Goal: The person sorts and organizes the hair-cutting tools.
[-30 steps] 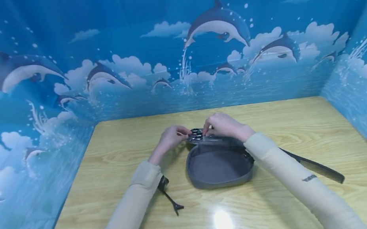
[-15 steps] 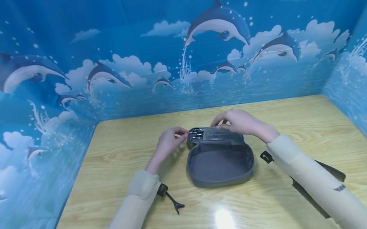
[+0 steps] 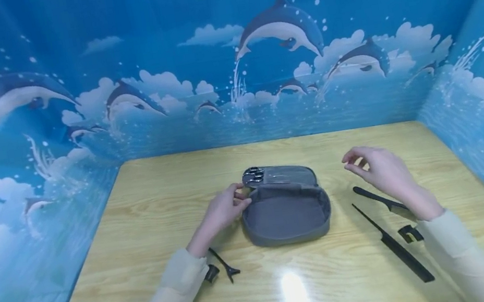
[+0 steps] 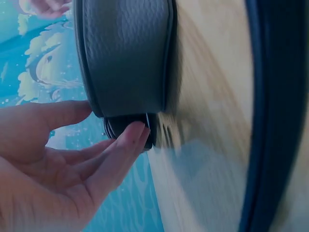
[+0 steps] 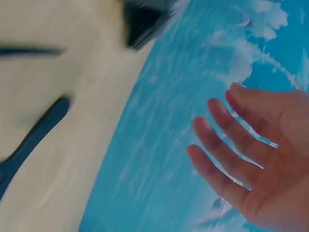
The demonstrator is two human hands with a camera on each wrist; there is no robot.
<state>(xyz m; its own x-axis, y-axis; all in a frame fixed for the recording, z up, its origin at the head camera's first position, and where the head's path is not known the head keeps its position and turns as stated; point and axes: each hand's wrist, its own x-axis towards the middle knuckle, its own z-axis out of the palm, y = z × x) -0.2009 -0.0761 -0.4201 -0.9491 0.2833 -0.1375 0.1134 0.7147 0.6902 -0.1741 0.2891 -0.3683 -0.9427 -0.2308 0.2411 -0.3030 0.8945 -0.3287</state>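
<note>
Blue dolphin cloth (image 3: pixel 200 126) stands behind the wooden desk (image 3: pixel 157 185). On it, grey case (image 3: pixel 289 237) lies open, touching the L grip (image 3: pixel 223 210) and well apart from the R grip (image 3: pixel 387 174). Its lid (image 3: pixel 307 176), at the far side, carries shiny tools (image 3: pixel 253 174) nearer to L grip. L grip is clamped on the case corner beside the lid, w/ thumb at the rim; how firmly, cannot tell. For good steadying, I'd hold the rim only, w/o bending the wall. R grip is apart, fingers loosely bent, nothing inside. On its near side: thin comb (image 3: pixel 403 252), another black handle (image 3: pixel 373 196), black clip (image 3: pixel 408 234). On L grip's near side: forked stick (image 3: pixel 227 268), small black piece (image 3: pixel 211 274).
</note>
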